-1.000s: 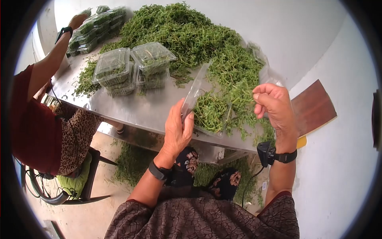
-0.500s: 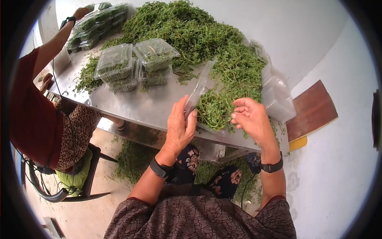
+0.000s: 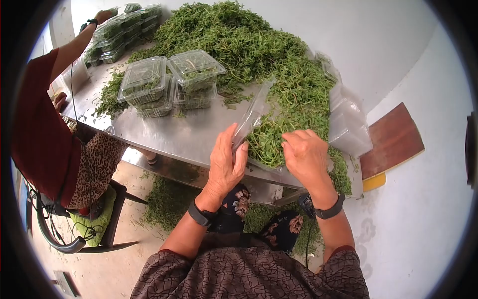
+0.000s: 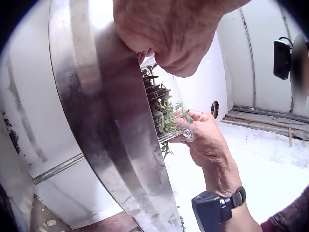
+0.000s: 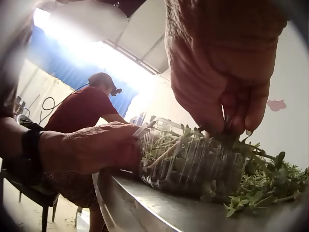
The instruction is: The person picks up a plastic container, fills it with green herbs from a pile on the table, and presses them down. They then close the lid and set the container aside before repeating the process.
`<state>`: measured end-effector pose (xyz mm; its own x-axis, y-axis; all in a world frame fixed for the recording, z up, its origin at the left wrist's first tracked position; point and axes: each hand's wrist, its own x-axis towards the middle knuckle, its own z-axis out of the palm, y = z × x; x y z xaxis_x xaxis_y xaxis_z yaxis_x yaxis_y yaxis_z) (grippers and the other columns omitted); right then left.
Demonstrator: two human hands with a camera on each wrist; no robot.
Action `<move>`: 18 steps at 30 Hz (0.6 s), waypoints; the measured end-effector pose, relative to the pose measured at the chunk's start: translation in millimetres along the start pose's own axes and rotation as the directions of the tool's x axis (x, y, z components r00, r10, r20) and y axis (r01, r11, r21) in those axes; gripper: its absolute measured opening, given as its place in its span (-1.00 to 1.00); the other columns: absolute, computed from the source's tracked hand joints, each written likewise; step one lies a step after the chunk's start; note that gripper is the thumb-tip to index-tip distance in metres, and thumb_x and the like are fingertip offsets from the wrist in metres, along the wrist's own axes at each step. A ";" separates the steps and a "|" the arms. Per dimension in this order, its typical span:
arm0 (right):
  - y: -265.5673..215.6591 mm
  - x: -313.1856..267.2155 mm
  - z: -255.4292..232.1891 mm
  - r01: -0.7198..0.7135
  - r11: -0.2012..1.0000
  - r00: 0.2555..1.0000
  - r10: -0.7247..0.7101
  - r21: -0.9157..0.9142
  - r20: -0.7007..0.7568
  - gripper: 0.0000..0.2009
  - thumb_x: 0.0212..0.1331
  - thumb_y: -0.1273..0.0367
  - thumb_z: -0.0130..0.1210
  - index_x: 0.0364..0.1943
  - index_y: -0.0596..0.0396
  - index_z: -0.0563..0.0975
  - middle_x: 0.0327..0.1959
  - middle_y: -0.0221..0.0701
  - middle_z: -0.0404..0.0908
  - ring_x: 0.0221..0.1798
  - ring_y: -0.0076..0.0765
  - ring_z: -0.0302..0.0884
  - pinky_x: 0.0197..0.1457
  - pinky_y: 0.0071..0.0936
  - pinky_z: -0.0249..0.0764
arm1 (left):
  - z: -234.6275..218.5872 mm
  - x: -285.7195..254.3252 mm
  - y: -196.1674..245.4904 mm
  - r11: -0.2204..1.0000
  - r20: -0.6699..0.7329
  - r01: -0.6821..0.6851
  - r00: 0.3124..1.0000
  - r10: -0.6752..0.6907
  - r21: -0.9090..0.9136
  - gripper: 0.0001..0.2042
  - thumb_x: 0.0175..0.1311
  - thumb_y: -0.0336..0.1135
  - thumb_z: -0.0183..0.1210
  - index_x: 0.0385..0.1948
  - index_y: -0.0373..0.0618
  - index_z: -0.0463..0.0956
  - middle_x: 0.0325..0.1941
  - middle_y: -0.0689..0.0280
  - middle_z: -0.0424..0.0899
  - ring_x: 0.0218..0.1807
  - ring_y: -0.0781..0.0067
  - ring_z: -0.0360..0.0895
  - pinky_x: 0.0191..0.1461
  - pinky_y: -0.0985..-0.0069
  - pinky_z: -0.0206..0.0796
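An open clear plastic clamshell box [image 5: 193,166] full of leafy green sprigs [image 3: 266,142] stands at the table's front edge, its raised lid [image 3: 255,110] tilted up on the left. My left hand [image 3: 227,162] grips the box's left side by the lid, thumb apart from the fingers. At the box's right side is my right hand [image 3: 306,155]. In the right wrist view its fingers point down and come together on sprigs at the rim, the tips partly hidden among leaves.
A large heap of greens [image 3: 224,40] covers the table's back. Filled boxes [image 3: 142,82] stand stacked at left, with more [image 3: 112,40] beyond them beside another person [image 3: 47,134]. Clear empty boxes [image 3: 348,119] and a reddish-brown board [image 3: 391,142] are at right.
My right hand has come left and down from over the loose greens to the open box. The left hand stays at the box. The other person's arm has shifted slightly right.
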<state>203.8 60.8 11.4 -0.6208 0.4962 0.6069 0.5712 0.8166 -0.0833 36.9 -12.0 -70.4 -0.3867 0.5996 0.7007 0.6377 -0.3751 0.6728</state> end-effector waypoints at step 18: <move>16.4 -24.8 -30.2 -0.392 0.886 0.919 0.388 0.248 0.066 -0.75 0.02 0.43 0.19 -0.16 0.09 0.61 -0.35 -0.24 0.64 -0.41 -0.20 0.59 -0.29 -0.36 0.48 | 0.3 -2.8 4.8 0.986 0.003 0.104 0.995 -0.105 -0.132 -0.52 0.31 -0.37 0.03 0.25 -0.24 0.19 -0.11 0.12 0.55 -0.17 0.33 0.55 -0.07 0.45 0.39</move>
<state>244.8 52.9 18.9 -0.3849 0.7923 0.4734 0.6163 0.6024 -0.5072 41.2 -15.3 -69.2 -0.4493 0.6375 0.6258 0.5006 -0.4005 0.7674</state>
